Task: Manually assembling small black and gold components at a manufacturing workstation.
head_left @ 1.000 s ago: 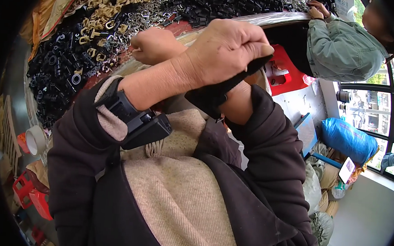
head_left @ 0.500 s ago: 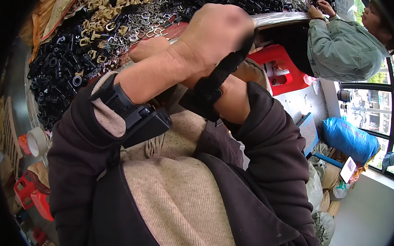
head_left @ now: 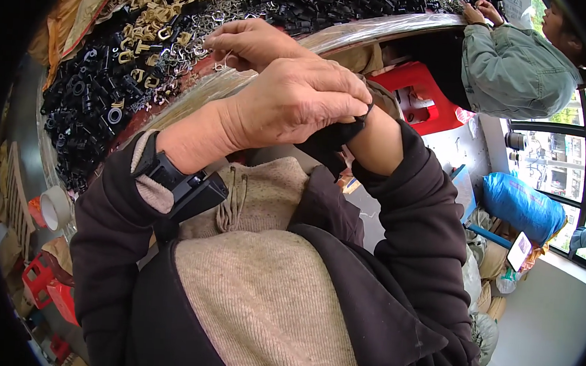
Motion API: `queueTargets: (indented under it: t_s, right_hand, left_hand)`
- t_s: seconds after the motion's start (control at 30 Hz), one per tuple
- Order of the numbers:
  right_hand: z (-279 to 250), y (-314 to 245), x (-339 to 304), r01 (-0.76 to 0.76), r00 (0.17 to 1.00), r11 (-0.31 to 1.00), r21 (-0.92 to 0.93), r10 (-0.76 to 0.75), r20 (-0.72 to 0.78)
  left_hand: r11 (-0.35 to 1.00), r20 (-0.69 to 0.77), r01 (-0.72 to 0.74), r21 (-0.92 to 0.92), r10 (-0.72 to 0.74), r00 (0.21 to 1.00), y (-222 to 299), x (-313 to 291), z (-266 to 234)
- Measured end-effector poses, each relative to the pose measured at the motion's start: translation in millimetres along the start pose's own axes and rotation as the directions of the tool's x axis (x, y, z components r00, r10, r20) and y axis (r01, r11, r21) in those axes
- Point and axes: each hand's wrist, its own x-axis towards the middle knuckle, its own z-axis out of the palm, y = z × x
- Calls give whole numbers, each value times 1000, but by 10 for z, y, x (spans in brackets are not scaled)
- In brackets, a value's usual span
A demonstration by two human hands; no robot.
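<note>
My left hand [head_left: 291, 102] crosses over my right wrist. Its thumb and fingers pinch a black wrist strap [head_left: 336, 137] wrapped around that wrist; part of the strap is hidden under the hand. Beyond it, my right hand [head_left: 258, 43] points to the left, partly covered by the left one. Its fingers are loosely stretched and hold nothing that I can see. A black boxy device [head_left: 198, 194] is strapped on my left wrist, by the rolled-up sleeve.
Heaps of black plastic parts [head_left: 86, 106], gold-coloured buckles [head_left: 159, 14] and silver metal rings cover the table, whose edge [head_left: 383, 29] has clear plastic film. A person in a green jacket [head_left: 514, 72] works at the right. A red stool [head_left: 412, 100] and blue sack [head_left: 523, 207] stand nearby.
My left hand has turned and lowered, still at the right wrist's strap. My right hand has risen into fuller view, its fingers extending left over the table edge.
</note>
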Motion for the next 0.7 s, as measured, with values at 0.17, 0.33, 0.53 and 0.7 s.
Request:
queueTargets:
  t_s: [0.17, 0.33, 0.53, 0.7]
  right_hand:
    - [-154, 127, -8, -76, 993, 996, 49, 80, -89]
    - [-200, 136, -17, -79, 988, 979, 190, 102, -117]
    - [-447, -118, -78, 160, 974, 825, 542, -42, -223]
    - [-919, -533, -261, 251, 964, 399, 882, -189, -188]
  left_hand:
    - [976, 103, -78, 203, 58, 993, 29, -53, 0]
    - [948, 113, -54, 313, 20, 993, 31, -102, 24]
    - [967, -106, 255, -7, -255, 961, 135, -334, -121]
    - [633, 56, 626, -456, -681, 730, 68, -321, -210]
